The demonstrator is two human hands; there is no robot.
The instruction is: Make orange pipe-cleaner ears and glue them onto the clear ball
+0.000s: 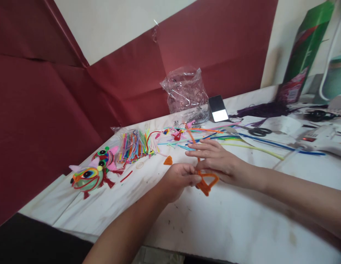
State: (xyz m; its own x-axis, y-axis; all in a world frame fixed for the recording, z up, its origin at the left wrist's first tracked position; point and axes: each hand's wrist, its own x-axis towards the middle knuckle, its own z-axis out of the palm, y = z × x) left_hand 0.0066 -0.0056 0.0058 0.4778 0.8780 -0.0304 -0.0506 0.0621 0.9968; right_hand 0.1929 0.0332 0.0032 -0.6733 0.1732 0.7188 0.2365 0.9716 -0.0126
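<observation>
An orange pipe cleaner (210, 179), bent into a small triangular loop with a free end rising upward, is between my hands above the white table. My left hand (184, 179) pinches it between thumb and fingers. Over it lies my right hand (217, 159), its upper fingers stretched out and its lower fingers close against the orange strand; whether they grip it is partly hidden. Beyond my left hand, a small orange wedge-shaped piece (168, 160) rests on the table.
Left stand two colourful animal-faced crafts (86, 179) with red tassels, beside a bundle of pipe cleaners (134, 146). Behind are a phone (218, 109) and a clear plastic bag (185, 91). Scissors (259, 131), a glue gun (318, 137) and a green box (304, 51) are at right.
</observation>
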